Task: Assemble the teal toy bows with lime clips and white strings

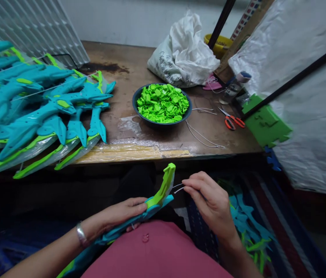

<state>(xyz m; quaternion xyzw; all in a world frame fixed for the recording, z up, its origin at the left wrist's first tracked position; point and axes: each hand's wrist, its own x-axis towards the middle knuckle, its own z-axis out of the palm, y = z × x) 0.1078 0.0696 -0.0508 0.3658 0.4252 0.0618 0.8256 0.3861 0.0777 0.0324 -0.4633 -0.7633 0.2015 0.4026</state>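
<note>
Across my lap lies a teal and lime-green plastic toy bow [163,189], its green curved tip pointing up. My left hand [129,214] is closed around its teal body, with the thumb on top near the green limb. To the right of that tip, my right hand [209,199] pinches a thin white cord [178,188] between thumb and fingers. The cord runs toward the green tip; where its far end sits is hidden behind the limb. On the table ahead, a dark bowl [135,104] is heaped with small lime-green plastic pieces [163,103].
Many similar teal bows [35,96] are piled on the table [113,131] at left. Loose white cords [199,135], orange-handled scissors [233,120], a white sack [183,54] and a green foam mat piece [267,121] lie rightward. More teal and green parts [249,220] lie below right.
</note>
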